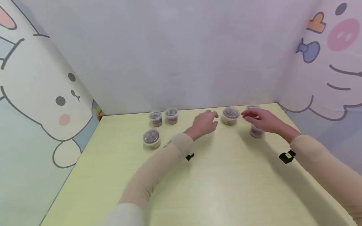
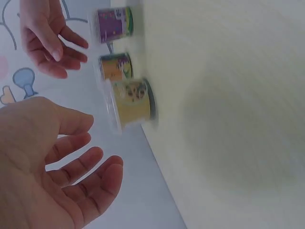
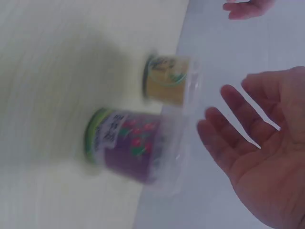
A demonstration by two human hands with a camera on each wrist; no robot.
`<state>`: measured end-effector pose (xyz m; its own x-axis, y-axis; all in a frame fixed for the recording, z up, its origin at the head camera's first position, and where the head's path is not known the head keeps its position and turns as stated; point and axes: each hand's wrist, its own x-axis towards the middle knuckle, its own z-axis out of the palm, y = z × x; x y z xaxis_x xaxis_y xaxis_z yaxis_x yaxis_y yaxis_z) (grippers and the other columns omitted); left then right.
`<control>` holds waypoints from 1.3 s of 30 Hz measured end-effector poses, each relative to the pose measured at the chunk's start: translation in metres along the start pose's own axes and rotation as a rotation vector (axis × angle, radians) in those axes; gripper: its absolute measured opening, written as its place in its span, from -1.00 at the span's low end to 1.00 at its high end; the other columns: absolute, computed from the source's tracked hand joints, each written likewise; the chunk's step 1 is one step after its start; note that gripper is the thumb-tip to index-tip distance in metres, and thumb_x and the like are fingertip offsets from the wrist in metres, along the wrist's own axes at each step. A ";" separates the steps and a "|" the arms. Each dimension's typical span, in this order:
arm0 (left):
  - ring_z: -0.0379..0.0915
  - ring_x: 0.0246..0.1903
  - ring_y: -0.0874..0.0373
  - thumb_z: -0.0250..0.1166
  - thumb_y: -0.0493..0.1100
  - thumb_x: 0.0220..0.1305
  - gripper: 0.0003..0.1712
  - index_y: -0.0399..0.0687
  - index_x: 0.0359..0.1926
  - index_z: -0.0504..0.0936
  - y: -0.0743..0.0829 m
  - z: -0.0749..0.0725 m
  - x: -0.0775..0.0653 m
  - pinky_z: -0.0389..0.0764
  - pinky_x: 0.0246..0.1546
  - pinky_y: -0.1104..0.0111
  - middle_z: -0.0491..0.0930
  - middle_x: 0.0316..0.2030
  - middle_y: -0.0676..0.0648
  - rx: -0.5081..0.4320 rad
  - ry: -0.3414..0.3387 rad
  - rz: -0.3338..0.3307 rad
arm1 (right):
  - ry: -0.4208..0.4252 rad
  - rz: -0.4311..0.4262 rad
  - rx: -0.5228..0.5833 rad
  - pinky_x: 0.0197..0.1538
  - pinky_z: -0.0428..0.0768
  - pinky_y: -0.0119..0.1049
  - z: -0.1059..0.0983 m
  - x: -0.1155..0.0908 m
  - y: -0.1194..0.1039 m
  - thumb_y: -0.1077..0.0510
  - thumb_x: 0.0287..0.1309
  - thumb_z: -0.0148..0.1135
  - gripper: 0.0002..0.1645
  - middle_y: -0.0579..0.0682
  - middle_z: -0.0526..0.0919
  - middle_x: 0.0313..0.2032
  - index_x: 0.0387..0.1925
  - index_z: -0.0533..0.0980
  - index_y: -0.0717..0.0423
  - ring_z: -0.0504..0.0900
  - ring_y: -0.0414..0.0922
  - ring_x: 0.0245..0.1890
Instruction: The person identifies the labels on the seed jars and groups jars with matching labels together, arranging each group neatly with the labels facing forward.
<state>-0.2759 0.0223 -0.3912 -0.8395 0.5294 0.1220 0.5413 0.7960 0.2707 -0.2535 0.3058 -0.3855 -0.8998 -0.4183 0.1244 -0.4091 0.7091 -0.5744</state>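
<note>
My left hand [image 1: 204,123] hovers above the table, left of a wide, clear-lidded tub [image 1: 230,116]. In the left wrist view its loosely bent fingers hold nothing, and that tub [image 2: 131,102] shows a yellow label. My right hand [image 1: 261,120] hangs over two narrower lidded cups, a back cup [image 1: 253,107] and a front cup [image 1: 256,131], hiding part of both. Seen from the right wrist, its fingers are spread apart from a blurred purple cup [image 3: 133,145]; a tan-labelled container [image 3: 167,78] stands beyond. An orange-labelled cup [image 2: 116,67] appears in the left wrist view.
Left on the pale yellow table [image 1: 209,188] stand two small lidded cups, a left one [image 1: 156,118] and a right one [image 1: 171,116], with a wider tub [image 1: 151,139] in front. A plain wall panel [image 1: 181,62] rises behind; cartoon-printed panels flank the table.
</note>
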 end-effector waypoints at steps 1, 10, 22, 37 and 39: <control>0.56 -0.29 0.17 0.21 -0.06 0.47 -0.59 -0.01 0.26 0.57 0.008 0.006 0.002 0.57 -0.42 0.41 0.59 0.08 -0.06 -0.006 -0.005 0.016 | 0.046 0.023 0.000 0.17 0.51 0.20 -0.002 -0.004 0.009 0.10 0.53 0.07 -0.58 0.26 0.59 0.15 0.24 0.49 0.28 0.57 0.24 0.14; 0.55 -0.06 0.22 0.14 0.08 0.52 -0.38 -0.03 0.46 0.32 0.073 0.059 0.029 0.59 -0.10 0.44 0.41 0.33 -0.01 -0.188 0.016 0.047 | 0.204 0.190 0.111 0.01 0.47 -0.57 -0.006 -0.035 0.062 -0.01 0.54 0.05 -0.41 0.34 0.47 0.26 0.38 0.36 0.29 0.51 -0.06 0.14; 0.45 0.20 0.13 0.08 0.22 0.51 -0.28 0.00 0.51 0.25 0.116 0.107 0.049 0.45 0.21 0.38 0.39 0.32 -0.04 -0.567 0.118 -0.110 | 0.124 0.319 0.496 -0.06 0.58 -0.57 0.012 -0.044 0.085 -0.14 0.54 0.00 -0.19 -0.21 0.43 0.15 0.49 0.14 0.36 0.48 -0.58 -0.05; 0.53 0.01 0.32 0.29 0.08 0.41 -0.49 0.10 0.31 0.53 0.128 0.111 0.052 0.52 0.01 0.48 0.65 0.07 0.11 -0.699 0.182 -0.296 | 0.061 0.381 0.692 0.04 0.60 -0.48 0.021 -0.041 0.080 -0.11 0.56 -0.03 -0.15 -0.19 0.41 0.06 0.50 0.04 0.45 0.55 -0.51 -0.07; 0.54 0.00 0.32 0.30 0.08 0.40 -0.50 0.12 0.30 0.54 0.129 0.110 0.053 0.52 0.00 0.47 0.66 0.05 0.12 -0.718 0.183 -0.310 | 0.059 0.388 0.694 0.04 0.60 -0.47 0.020 -0.041 0.079 -0.11 0.56 -0.04 -0.15 -0.20 0.41 0.05 0.50 0.03 0.46 0.55 -0.51 -0.08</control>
<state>-0.2450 0.1854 -0.4544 -0.9748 0.2090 0.0778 0.1721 0.4832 0.8584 -0.2458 0.3684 -0.4521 -0.9731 -0.1691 -0.1564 0.1059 0.2745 -0.9557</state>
